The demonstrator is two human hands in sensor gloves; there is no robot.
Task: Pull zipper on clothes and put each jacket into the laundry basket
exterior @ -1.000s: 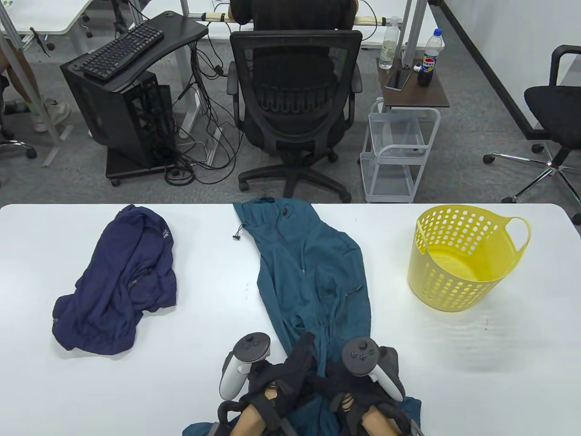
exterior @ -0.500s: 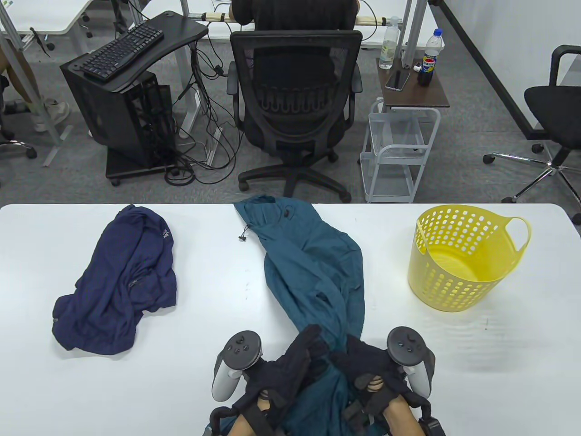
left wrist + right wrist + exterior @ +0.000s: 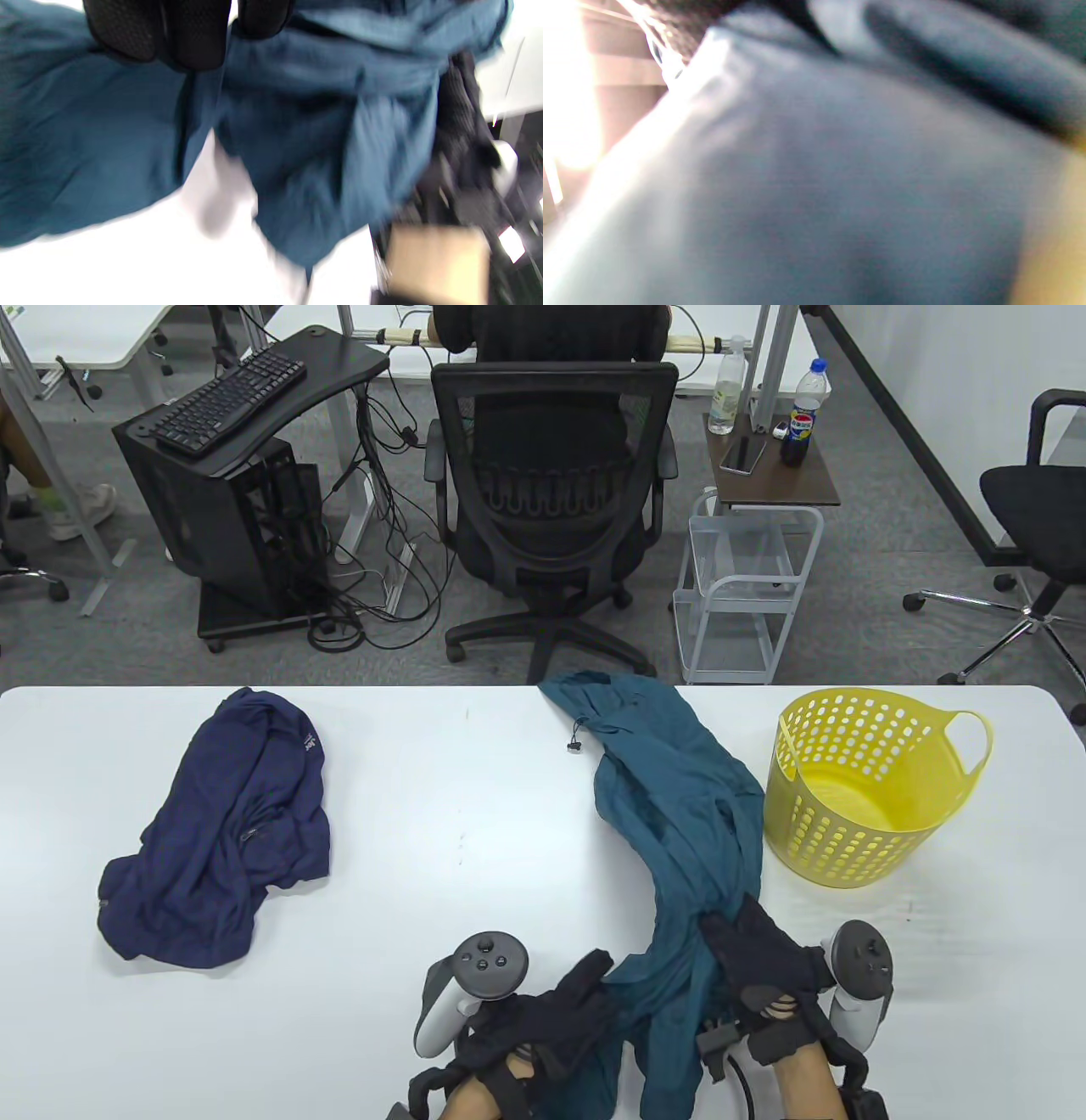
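2 soft crumpled jackets were seen: teal (image 3: 679,814), gripped by both hands (image 3: 551,1010) (image 3: 755,967), apparently; navy (image 3: 229,831). 1 perforated yellow plastic basket (image 3: 857,823).

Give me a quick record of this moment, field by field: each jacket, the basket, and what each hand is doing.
teal jacket: stretched across the table, near end gathered by both hands, far end beside the basket
navy jacket: crumpled at table's left, untouched
laundry basket: yellow, upright, empty, at table's right
left hand: holds the teal jacket's near edge
right hand: grips the teal jacket
zipper state: cannot tell
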